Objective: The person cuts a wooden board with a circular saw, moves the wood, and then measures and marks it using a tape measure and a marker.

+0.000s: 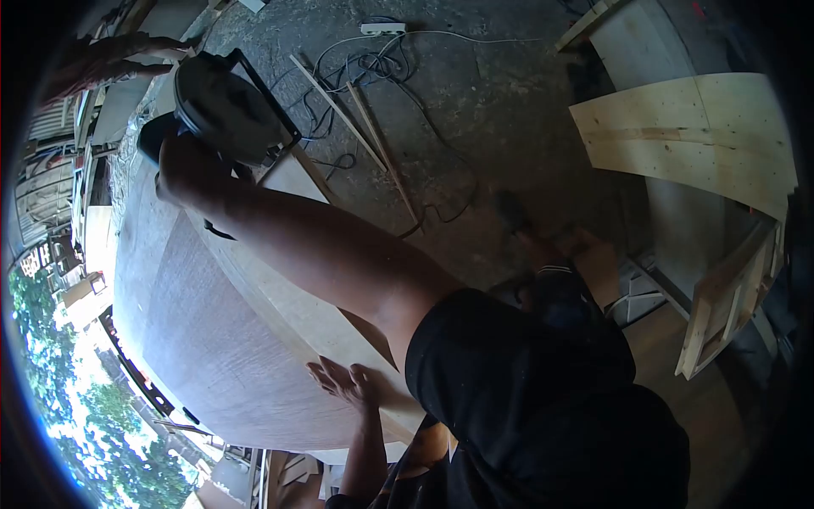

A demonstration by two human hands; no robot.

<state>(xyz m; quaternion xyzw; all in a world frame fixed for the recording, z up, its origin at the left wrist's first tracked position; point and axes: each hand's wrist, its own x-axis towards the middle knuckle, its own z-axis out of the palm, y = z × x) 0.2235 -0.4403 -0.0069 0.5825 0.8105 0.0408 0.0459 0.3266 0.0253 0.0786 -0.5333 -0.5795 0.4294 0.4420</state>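
Note:
My right hand is wrapped around the handle of a dark circular saw. The saw sits near the far end of a large plywood sheet, its flat base plate turned toward the floor side. A long, pale strip of board runs along the sheet's edge under my right arm. My left hand lies flat on the wood nearer my body, fingers spread, holding nothing. My right forearm hides part of the sheet's edge. The saw's blade cannot be made out.
Another person's hands reach toward the sheet's far end. On the concrete floor lie tangled cords, a white power strip and thin wooden strips. Curved plywood and a wooden frame stand at right.

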